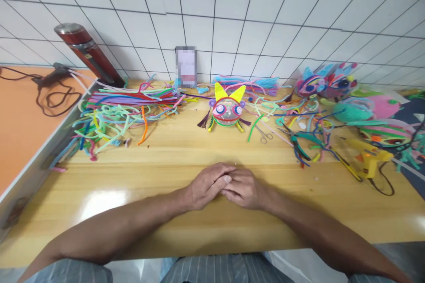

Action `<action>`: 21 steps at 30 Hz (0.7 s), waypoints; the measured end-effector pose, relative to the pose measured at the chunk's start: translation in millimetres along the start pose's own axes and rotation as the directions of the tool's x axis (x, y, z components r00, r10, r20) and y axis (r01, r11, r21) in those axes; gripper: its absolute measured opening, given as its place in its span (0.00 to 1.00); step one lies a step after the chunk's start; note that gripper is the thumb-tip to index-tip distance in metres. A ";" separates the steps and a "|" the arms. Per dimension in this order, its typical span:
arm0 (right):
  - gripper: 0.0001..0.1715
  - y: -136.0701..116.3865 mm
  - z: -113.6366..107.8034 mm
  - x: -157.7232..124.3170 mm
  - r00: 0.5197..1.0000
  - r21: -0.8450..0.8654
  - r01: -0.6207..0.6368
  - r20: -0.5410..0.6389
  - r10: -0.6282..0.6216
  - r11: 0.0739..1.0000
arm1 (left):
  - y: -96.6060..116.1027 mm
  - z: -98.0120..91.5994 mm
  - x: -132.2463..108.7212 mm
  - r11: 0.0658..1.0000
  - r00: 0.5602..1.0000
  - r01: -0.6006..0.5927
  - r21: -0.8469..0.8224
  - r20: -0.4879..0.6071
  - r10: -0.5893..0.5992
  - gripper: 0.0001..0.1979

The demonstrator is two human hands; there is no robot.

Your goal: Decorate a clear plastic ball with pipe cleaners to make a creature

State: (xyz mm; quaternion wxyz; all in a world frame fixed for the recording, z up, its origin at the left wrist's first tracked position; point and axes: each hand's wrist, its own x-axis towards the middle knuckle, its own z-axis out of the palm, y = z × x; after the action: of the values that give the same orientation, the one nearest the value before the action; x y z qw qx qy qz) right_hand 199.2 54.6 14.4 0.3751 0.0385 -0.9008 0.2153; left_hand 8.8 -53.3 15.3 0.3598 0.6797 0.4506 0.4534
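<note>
My left hand (208, 184) and my right hand (244, 188) rest together on the wooden table (139, 181), near its front edge. The left hand's fingers lie over the right hand's fingers, loosely curled, with nothing visible in them. Straight ahead, farther back, stands a pipe-cleaner creature (227, 109) with yellow ears, purple eyes and a clear round body. Small scissors (263, 134) lie to its right.
A heap of coloured pipe cleaners (122, 110) lies at back left. A yellow glue gun (368, 159) with cord, pliers (299, 141) and more finished creatures (327, 83) crowd the right. A red flask (86, 52) leans on the tiled wall. An orange surface (20, 119) adjoins left.
</note>
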 end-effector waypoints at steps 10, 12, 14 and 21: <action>0.05 7.3 -4.0 -13.6 0.996 -0.013 0.018 0.085 -0.017 1.000 | -6.7 8.1 0.9 0.996 0.999 -0.047 0.079 -0.012 0.048 0.24; 0.05 8.4 -4.7 -15.4 0.996 -0.023 0.026 0.087 -0.024 0.999 | -7.7 8.9 0.5 0.993 0.998 -0.062 0.096 -0.012 0.064 0.24; 0.06 9.4 -6.2 -15.8 0.996 -0.027 0.039 0.086 -0.037 0.999 | -8.1 9.5 -0.4 0.990 0.996 -0.084 0.113 -0.001 0.085 0.24; 0.11 12.5 -13.0 -14.0 0.995 0.026 -0.039 0.098 0.036 0.999 | -11.6 12.7 -4.6 0.974 0.992 -0.125 0.189 0.016 0.124 0.27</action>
State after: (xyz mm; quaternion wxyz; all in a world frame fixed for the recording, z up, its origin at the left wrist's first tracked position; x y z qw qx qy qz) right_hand 215.0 70.0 8.3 0.3261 0.0371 -0.9155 0.2327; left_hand 16.6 -54.8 -0.7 0.2651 0.7388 0.4475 0.4286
